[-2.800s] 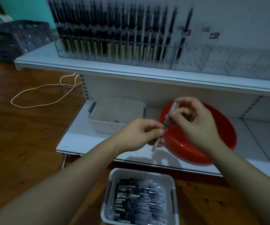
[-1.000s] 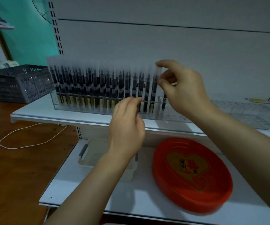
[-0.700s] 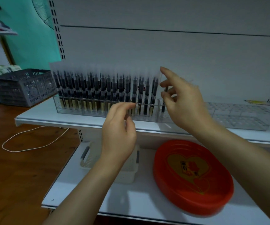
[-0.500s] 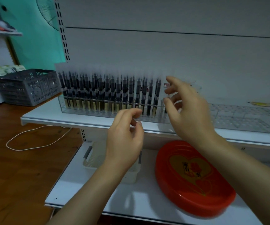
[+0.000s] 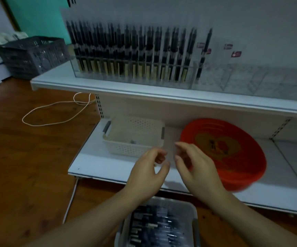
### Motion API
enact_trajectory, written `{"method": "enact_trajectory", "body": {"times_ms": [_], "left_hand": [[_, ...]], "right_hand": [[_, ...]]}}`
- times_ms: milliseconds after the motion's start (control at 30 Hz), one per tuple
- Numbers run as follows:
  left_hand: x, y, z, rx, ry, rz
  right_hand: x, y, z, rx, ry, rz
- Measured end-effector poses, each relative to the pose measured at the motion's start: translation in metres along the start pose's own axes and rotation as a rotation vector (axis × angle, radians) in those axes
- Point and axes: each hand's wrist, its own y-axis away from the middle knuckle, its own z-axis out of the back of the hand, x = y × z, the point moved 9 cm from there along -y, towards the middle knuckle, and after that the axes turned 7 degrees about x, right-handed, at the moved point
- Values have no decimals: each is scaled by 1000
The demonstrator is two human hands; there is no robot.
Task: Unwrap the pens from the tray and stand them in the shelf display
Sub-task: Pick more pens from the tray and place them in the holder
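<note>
Pens [image 5: 155, 227] in tray [image 5: 194, 211], seemingly below empty fingers [image 5: 179, 158]

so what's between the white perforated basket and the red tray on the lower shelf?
Head view: nothing stands between the white basket and the red tray, only a strip of bare lower shelf. Nearer the camera, both hands' fingertips overlap that gap in the image.

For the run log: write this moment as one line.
hands: left and right empty, over lower shelf | pen tray: wrapped pens left | display: lone pen rightmost
</note>
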Motion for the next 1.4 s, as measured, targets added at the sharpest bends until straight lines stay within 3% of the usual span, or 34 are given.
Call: {"method": "enact_trajectory", "body": {"times_ms": [400,600,900,1133,1233,1400], "left_hand": [[111,57,-94,623,-376,147],[145,86,-124,876,-361,235],[175,96,-141,1005,-364,319],[186,99,-138,1030,-354,346],[181,99,-136,1042,-342,351],[175,90,-127,979,-312,385]], "right_hand": [[-78,117,-135,754,204,-94],[-105,149,-177,1032,313,-168],[-120,160,-201,1135,617,-59],[-119,163,-204,1165,689,-27],[-122,157,-199,1155,612,-67],[-118,127,-167,862,255,-155]]}}
